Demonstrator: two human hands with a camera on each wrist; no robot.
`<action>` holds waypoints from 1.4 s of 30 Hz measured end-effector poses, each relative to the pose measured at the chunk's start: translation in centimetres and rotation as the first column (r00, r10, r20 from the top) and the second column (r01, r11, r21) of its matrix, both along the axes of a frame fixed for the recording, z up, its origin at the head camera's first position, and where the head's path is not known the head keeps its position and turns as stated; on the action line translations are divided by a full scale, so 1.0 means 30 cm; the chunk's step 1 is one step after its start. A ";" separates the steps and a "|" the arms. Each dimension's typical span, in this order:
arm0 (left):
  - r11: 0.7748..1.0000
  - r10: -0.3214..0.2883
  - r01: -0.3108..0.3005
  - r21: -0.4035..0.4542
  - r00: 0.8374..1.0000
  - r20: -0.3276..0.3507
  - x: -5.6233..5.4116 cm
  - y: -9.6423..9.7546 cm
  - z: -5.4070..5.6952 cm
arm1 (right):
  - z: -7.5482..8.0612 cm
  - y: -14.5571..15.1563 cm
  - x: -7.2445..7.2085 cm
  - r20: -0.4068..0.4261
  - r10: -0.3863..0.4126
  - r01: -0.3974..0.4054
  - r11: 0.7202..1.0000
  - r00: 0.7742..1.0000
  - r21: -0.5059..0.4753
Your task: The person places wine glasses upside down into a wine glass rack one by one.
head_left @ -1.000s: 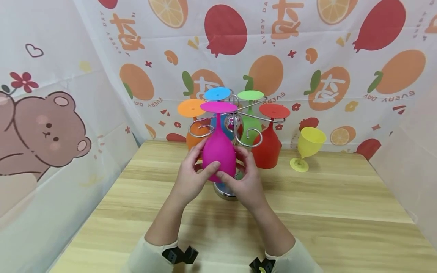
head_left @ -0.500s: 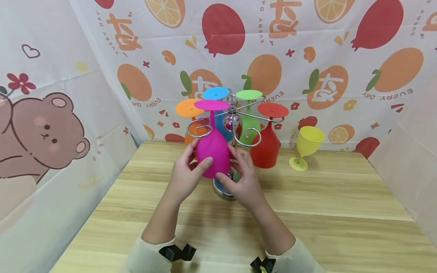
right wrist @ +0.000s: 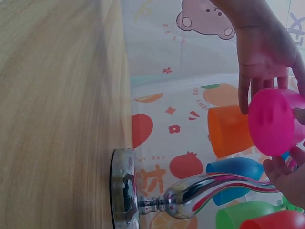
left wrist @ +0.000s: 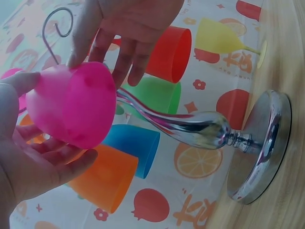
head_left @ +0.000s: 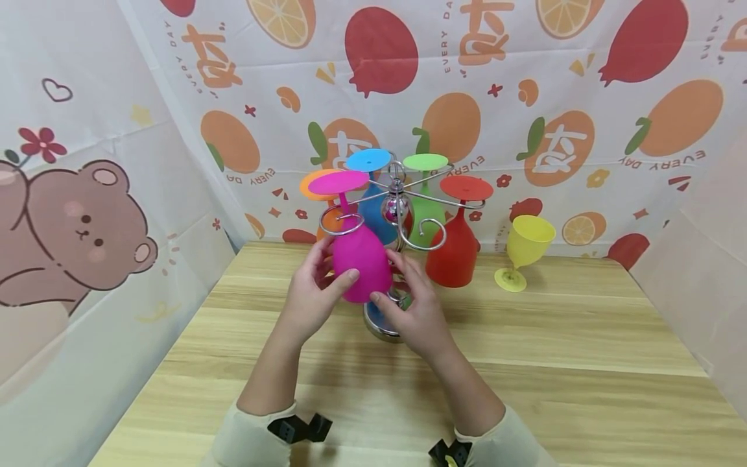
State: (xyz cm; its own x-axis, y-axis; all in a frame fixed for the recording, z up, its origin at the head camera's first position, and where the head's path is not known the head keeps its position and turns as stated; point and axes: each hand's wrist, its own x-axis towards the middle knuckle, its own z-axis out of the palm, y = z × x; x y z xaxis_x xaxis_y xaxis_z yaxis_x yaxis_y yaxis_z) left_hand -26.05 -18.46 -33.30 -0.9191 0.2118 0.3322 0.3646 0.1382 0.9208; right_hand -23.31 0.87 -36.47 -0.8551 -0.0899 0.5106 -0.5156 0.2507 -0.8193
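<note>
Both hands hold a pink plastic goblet [head_left: 360, 266] upside down at the front of a chrome goblet rack [head_left: 382, 329]. Its foot leans to the left, and its stem overlaps the rack's front-left curled hook [head_left: 342, 225] in the head view. The left hand [head_left: 308, 295] grips the bowl from the left, thumb in front. From the right, the right hand [head_left: 417, 310] grips it too, thumb near the rim. In the left wrist view the bowl of the pink goblet [left wrist: 78, 105] sits between the fingers of both hands.
Upside-down orange [head_left: 315, 185], blue [head_left: 376, 214], green [head_left: 428, 207] and red goblets [head_left: 454, 259] hang on the rack behind. A bare curled hook [head_left: 432, 240] points forward at front right. Upright on the wooden table [head_left: 554, 363], a yellow goblet [head_left: 530, 243] stands at right.
Both hands have shifted the pink goblet left and slightly up. Its foot has tilted to the left, bringing the stem from beside the front-left hook to over its curl.
</note>
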 end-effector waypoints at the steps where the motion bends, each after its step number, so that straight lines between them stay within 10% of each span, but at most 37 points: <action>1: 1.000 -0.005 0.005 -0.001 1.000 0.000 0.000 -0.002 0.002 | 0.000 0.000 0.000 -0.003 -0.003 0.003 1.000 1.000 0.004; 42: 0.989 -0.039 0.038 -0.145 0.999 -0.004 0.005 -0.013 0.005 | -0.011 0.004 -0.003 0.003 -0.003 0.003 1.000 1.000 0.017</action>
State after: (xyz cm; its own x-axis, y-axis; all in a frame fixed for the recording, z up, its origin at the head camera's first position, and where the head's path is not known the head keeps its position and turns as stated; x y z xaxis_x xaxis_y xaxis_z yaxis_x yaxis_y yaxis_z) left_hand -25.90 -18.84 -33.15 -0.9071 0.2936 0.3017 0.3785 0.2551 0.8898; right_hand -23.40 0.98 -36.79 -0.8571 -0.0965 0.5060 -0.5121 0.2663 -0.8166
